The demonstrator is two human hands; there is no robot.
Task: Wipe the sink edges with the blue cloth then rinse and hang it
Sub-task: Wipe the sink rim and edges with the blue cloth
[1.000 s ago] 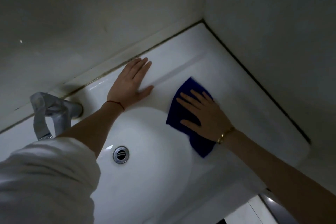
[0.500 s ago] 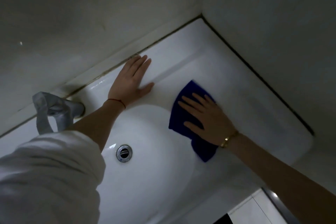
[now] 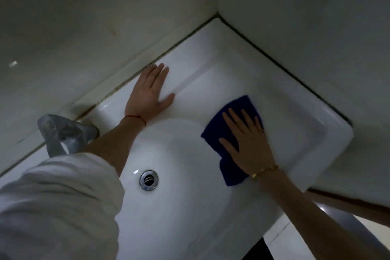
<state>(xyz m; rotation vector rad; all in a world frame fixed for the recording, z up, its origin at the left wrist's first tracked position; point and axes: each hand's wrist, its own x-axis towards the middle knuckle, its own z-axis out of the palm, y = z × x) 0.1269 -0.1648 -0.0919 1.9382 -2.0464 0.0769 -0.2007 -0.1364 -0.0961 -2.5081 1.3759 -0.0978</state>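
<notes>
Left hand [image 3: 148, 95] lies flat and open on the far rim of the white ceramic sink [image 3: 312, 131], fingers spread toward the dark grout line at the wall; it grips nothing and looks placed there to brace the person leaning over the basin. To its left, a dull grey metal tap [image 3: 63, 133] stands at the far edge, partly behind the white rolled-up sleeve [image 3: 52, 207]. Nearer, the round chrome drain [image 3: 148, 180] sits in the bottom of the bowl. Further right, the right hand [image 3: 249, 145] presses palm-down, fingers splayed and not closed, on the dark blue folded cloth [image 3: 219, 133], which lies across the bowl's right lip and the flat ledge beside it. Judging by this, wiping is under way. The right ledge and corner are bare, so nothing blocks the cloth; the tap may need working around later.
</notes>
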